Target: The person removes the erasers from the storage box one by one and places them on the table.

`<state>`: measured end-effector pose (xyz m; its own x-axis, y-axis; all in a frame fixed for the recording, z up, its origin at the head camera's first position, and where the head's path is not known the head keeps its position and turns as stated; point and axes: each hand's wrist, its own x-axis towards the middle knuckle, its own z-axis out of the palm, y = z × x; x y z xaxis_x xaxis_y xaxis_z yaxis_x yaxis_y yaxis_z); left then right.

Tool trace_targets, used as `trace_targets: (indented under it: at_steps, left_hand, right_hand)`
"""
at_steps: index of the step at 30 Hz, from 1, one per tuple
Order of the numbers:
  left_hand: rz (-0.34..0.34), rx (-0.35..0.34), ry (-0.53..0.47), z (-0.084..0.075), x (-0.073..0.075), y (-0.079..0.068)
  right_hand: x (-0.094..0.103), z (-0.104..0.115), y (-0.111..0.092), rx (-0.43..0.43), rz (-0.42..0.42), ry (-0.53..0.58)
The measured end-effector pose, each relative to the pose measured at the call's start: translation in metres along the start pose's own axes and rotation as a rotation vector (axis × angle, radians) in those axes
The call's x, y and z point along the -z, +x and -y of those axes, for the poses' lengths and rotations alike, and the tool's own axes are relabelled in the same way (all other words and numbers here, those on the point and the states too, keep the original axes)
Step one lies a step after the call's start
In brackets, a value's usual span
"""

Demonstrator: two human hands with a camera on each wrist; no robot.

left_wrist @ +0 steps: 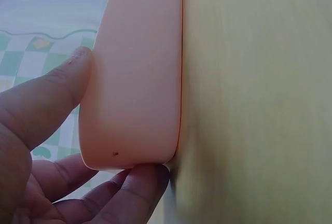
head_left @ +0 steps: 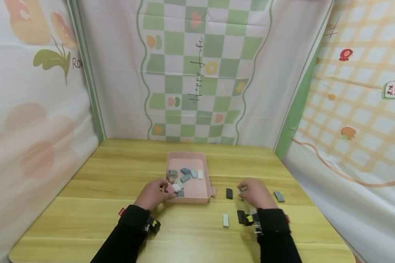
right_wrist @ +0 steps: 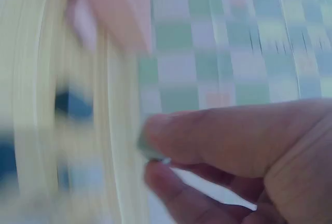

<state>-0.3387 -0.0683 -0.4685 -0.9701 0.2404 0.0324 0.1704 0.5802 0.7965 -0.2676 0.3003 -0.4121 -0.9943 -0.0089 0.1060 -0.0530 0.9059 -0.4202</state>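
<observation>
At the near left corner of a pink tray [head_left: 192, 200], my left hand [head_left: 153, 194] grips the tray's wall. The left wrist view shows the thumb at the tray's rim [left_wrist: 92, 60] and the other fingers round the corner underneath. Several small rectangular blocks in pink, white, blue and grey-green lie inside, mostly towards the left. To the right of the tray, my right hand [head_left: 256, 193] pinches a small grey-green block [right_wrist: 145, 145] between thumb and fingers, most of it hidden by them. A dark block [head_left: 229, 193] lies on the table just left of that hand.
A pink block [head_left: 213, 191] lies against the tray's right side. Nearer the front are a pale green block [head_left: 225, 220] and a black block [head_left: 241, 217] beside the right wrist. A grey block [head_left: 278, 196] lies farther right on the wooden table [head_left: 191, 237]. Printed curtains surround the table.
</observation>
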Motion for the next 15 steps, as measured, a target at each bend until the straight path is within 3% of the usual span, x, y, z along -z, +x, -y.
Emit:
trace_targets:
  at_steps: [4,8,15]
  left_hand:
    - [0.004,0.001,0.007,0.001,0.001,0.0]
    - [0.005,-0.005,-0.003,0.001,0.001,0.0]
    - [0.004,-0.004,-0.013,0.002,0.0,-0.001]
  right_hand:
    - [0.015,-0.035,-0.025,-0.128,0.069,-0.026]
    - [0.011,-0.057,-0.039,-0.195,0.155,-0.017]
    - [0.004,-0.056,-0.042,-0.213,0.215,-0.003]
